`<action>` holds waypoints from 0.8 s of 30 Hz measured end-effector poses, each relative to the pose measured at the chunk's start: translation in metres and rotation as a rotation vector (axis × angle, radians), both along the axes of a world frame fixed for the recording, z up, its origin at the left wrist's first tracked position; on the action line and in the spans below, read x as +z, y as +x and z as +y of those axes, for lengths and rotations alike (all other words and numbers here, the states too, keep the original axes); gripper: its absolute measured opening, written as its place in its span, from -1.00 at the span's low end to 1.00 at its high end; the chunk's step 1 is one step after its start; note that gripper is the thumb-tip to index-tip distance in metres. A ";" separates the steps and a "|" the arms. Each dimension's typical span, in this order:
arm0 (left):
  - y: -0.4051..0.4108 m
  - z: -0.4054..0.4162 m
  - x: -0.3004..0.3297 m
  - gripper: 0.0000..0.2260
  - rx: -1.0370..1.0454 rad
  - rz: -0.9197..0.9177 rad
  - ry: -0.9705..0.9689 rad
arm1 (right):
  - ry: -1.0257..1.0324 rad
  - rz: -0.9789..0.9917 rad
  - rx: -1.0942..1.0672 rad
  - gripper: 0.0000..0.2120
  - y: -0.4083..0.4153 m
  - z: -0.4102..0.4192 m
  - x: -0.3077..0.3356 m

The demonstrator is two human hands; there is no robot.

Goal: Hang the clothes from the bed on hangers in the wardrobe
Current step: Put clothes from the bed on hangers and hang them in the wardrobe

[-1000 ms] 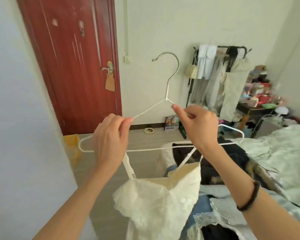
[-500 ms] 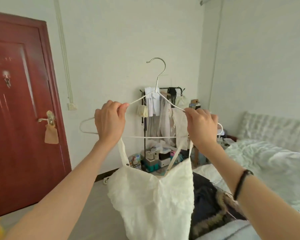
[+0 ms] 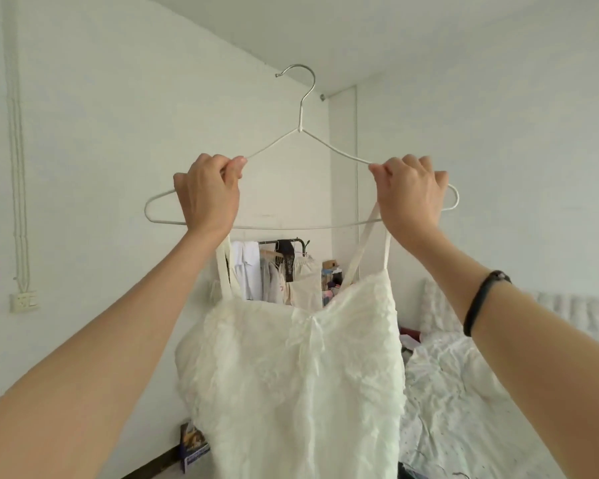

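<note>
White walls [image 3: 118, 133] fill the frame, a conduit running down at far left to a socket [image 3: 24, 302]. Lower right, the bed [image 3: 464, 392] lies rumpled under pale dotted bedding. Centre, held high, a cream camisole dress [image 3: 291, 375] hangs by its thin straps from a white wire hanger [image 3: 274, 227], its metal hook up near the ceiling line. Behind it, mid-frame, a black clothes rack [image 3: 284, 261] carries pale garments. The left hand [image 3: 208, 193] is clenched round the hanger's left shoulder, fingers curled over the wire. The right hand [image 3: 410, 191] grips the right shoulder likewise, a black wristband [image 3: 481, 299] on that forearm. Bottom centre, a small printed box [image 3: 194, 444] sits against the skirting.
</note>
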State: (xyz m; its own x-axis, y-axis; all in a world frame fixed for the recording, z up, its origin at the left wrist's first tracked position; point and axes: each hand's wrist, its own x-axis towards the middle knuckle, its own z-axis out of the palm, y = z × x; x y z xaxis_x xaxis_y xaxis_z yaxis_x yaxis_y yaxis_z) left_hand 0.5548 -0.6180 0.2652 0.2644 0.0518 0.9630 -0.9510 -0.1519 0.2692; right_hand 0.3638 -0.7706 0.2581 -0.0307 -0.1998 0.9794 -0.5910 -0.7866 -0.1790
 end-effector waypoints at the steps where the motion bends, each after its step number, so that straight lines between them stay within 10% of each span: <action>1: 0.006 -0.013 0.006 -0.70 -0.015 -0.007 -0.001 | -0.008 -0.015 -0.015 -0.60 0.003 -0.010 0.005; 11: 0.052 -0.157 -0.013 -0.69 -0.224 0.052 0.123 | 0.135 0.036 -0.110 -0.63 0.025 -0.117 -0.015; 24: 0.156 -0.316 -0.240 -0.71 -0.575 0.243 0.595 | 0.578 0.089 -0.242 -0.74 0.099 -0.211 -0.247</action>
State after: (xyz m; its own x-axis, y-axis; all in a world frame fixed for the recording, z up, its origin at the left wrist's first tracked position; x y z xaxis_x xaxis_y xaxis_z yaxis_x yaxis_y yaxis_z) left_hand 0.7110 -0.9343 0.0251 0.2965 -0.6487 0.7009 -0.8499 0.1555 0.5035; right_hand 0.4623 -0.9818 0.0111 -0.0641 -0.6949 0.7163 -0.7722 -0.4201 -0.4767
